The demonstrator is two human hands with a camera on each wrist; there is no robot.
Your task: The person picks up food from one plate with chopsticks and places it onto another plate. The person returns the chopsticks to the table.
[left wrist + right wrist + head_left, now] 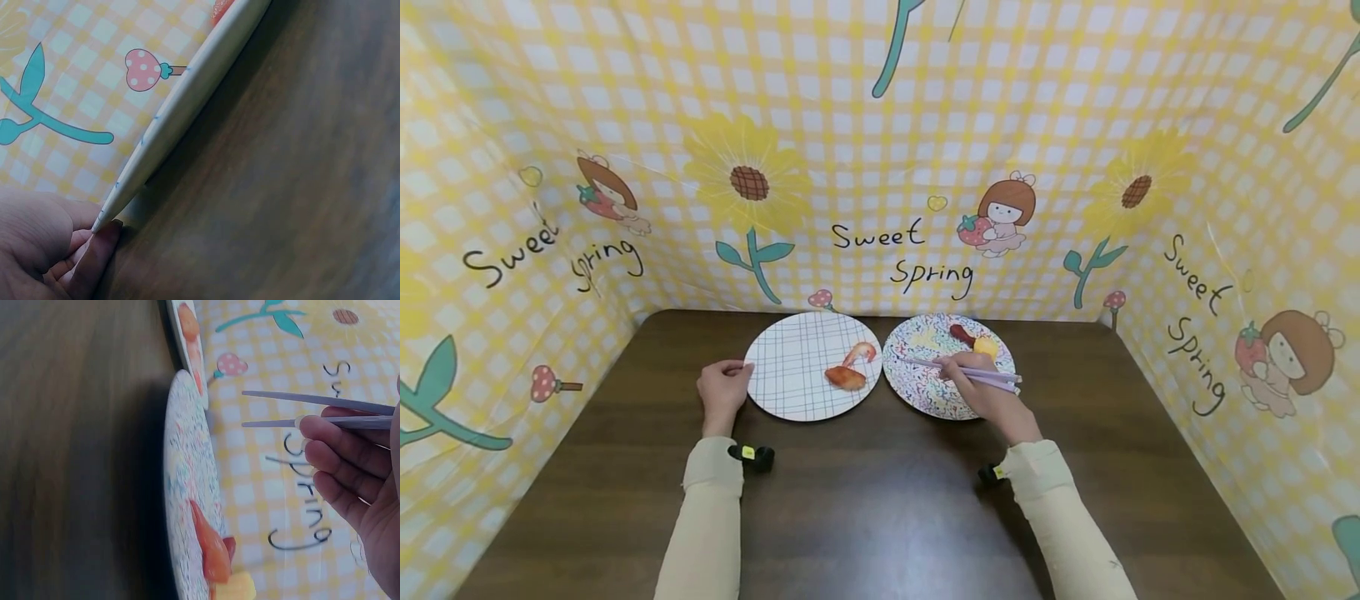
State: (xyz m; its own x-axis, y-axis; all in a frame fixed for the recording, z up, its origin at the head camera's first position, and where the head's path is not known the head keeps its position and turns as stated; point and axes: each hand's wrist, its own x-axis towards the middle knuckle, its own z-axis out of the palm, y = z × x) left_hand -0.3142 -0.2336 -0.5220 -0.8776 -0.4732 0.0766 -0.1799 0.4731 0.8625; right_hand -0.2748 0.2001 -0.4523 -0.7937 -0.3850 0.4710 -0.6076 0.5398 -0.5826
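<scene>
My left hand [724, 390] pinches the left rim of a white plate with blue grid lines [790, 367]; in the left wrist view, thumb and fingers meet at its edge. A shrimp [861, 353] and a browned, glossy food piece [846, 378] lie on that plate's right side. Over a speckled plate [917, 396], my right hand [988, 396] holds a pair of pale purple chopsticks [275, 424]. Their tips point left and stand apart, with nothing between them. Toward the back right of the speckled plate lie a tapered reddish food piece [214, 553] and a yellow piece [236, 587].
The two plates stand side by side near the back of a dark wooden table [865, 500]. A yellow checked cloth [880, 167] hangs behind and at both sides. A small black camera [756, 458] sits at my left wrist, another at my right.
</scene>
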